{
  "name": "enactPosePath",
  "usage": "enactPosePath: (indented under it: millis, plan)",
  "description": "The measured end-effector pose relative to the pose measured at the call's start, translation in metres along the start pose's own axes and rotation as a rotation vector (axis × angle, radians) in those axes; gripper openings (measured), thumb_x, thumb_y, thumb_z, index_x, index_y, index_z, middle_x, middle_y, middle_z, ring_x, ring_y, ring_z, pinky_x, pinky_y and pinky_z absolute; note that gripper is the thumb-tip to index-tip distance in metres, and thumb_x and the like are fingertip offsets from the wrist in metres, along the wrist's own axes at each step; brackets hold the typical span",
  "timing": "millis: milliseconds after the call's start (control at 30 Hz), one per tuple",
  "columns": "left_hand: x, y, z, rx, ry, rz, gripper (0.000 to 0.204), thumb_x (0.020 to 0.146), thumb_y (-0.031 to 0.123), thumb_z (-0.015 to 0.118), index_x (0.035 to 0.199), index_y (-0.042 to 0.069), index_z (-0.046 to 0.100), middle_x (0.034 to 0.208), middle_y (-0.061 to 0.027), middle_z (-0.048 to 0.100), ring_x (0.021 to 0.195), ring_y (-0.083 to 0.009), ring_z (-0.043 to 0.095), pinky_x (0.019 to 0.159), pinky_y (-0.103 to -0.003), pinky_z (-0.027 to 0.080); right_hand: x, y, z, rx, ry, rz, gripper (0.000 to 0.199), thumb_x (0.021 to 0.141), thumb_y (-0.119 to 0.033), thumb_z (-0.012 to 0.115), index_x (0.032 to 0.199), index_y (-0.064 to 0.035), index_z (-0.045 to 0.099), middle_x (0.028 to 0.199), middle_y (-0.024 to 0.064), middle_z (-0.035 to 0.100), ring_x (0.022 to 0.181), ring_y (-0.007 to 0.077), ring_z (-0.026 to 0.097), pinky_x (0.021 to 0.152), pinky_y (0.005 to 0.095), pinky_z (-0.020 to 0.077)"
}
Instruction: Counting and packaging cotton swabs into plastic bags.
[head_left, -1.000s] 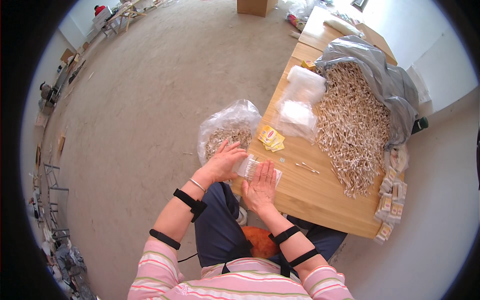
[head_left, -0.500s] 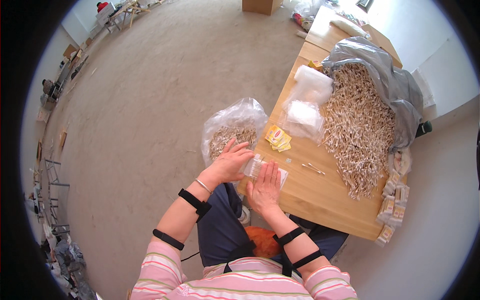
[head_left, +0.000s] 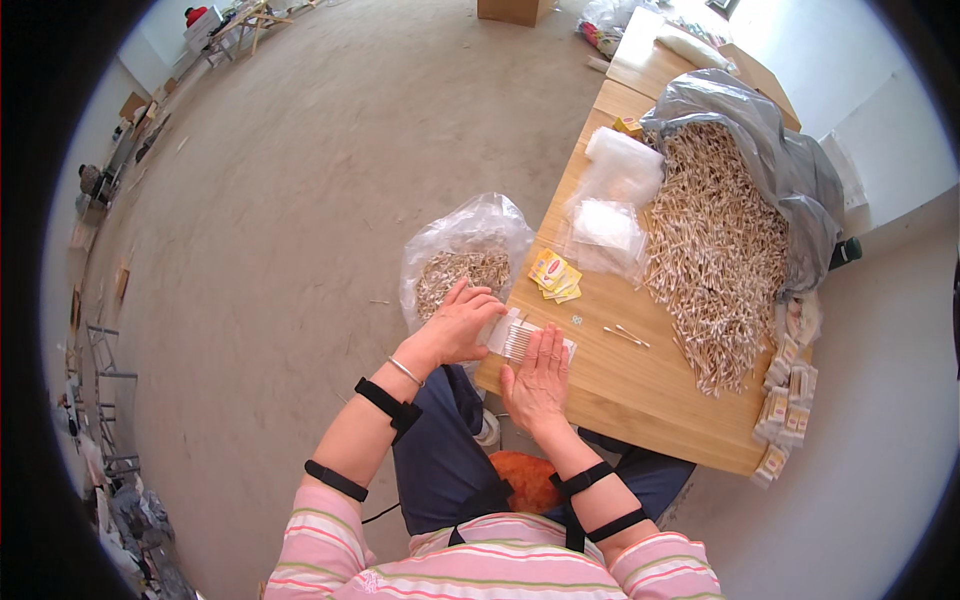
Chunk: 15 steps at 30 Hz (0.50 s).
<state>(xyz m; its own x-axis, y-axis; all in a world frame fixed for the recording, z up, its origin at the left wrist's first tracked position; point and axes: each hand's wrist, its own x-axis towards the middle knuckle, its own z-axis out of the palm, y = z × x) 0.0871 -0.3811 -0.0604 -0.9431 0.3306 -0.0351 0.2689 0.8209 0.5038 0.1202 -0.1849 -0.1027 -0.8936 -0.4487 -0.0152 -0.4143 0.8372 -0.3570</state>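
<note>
A small clear plastic bag [head_left: 500, 333] with a row of cotton swabs [head_left: 518, 341] inside lies at the table's near left corner. My left hand [head_left: 462, 325] grips the bag's left edge between thumb and fingers. Flat on the bag's right part rests my right hand [head_left: 538, 382], fingers stretched out and covering some of it. Beyond the hands lie several yellow printed cards [head_left: 555, 275]. Two loose cotton swabs [head_left: 627, 336] are to the right, and a tiny pale green piece [head_left: 576, 320] sits between them and the cards.
A large heap of cotton swabs [head_left: 715, 250] spills from a grey plastic sack [head_left: 800, 165] on the wooden table [head_left: 640, 400]. Stacked empty clear bags [head_left: 606, 228] lie beside it. Packed swab bags [head_left: 790, 405] line the right edge. An open plastic sack [head_left: 490, 222] of swabs stands left of the table.
My right hand has slid slightly to the right across the bag, so more of the swab row shows. My left hand stays at the bag's left edge.
</note>
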Motion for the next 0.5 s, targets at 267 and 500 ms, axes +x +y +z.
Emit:
enactPosePath:
  millis: [267, 500]
  plan:
    - [0.004, 0.001, -0.003, 0.006, -0.004, 0.029, 0.065, 0.057, 0.013, 0.077, 0.117, 0.013, 0.054, 0.123, -0.0048, 0.055, 0.128, -0.0248, 0.041, 0.114, -0.048, 0.018, 0.013, -0.005, 0.001, -0.016, 0.02, 0.013, 0.084, 0.086, -0.037, 0.055, 0.141, 0.0105, 0.013, 0.149, 0.0295, 0.013, 0.142, 0.0414, 0.007, 0.115, 0.0479, 0.0064]
    - [0.002, -0.003, 0.002, -0.008, -0.008, 0.017, 0.065, 0.058, 0.015, 0.078, 0.118, 0.013, 0.054, 0.126, -0.0043, 0.053, 0.128, -0.0249, 0.04, 0.115, -0.048, 0.018, 0.014, -0.011, 0.005, -0.013, 0.046, -0.025, 0.085, 0.085, -0.038, 0.056, 0.141, 0.0111, 0.015, 0.149, 0.029, 0.012, 0.142, 0.0413, 0.007, 0.115, 0.0476, 0.0069]
